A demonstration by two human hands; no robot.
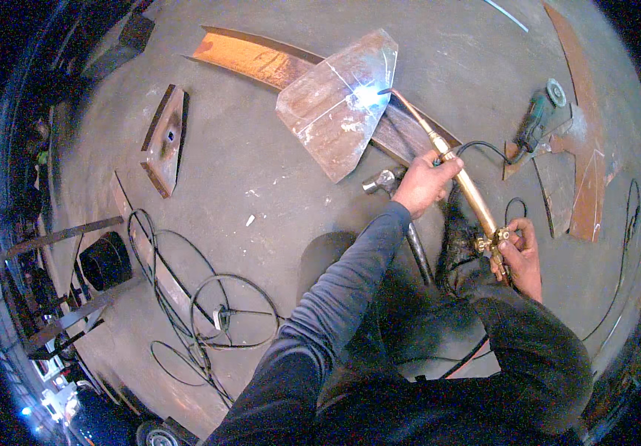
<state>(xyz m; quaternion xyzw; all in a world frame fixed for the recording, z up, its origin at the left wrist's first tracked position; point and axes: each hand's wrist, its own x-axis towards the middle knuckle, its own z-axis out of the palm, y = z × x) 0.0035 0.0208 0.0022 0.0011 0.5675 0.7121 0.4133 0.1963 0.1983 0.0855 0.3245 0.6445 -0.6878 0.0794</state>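
Observation:
My left hand is closed around the upper part of a brass gas torch. At the torch's lower end my right hand grips beside the valve knobs. The bent tip points up and left, with a bright blue-white glow on a flat steel plate with cut corners and chalk lines. That plate rests across a rusty steel channel on the floor. Just left of my left hand a hammer stands with its handle partly hidden by my arm.
An angle grinder lies at the right on rusty steel offcuts. A smaller steel piece with a hole lies to the left. Coiled black cable spreads at lower left, near a metal frame.

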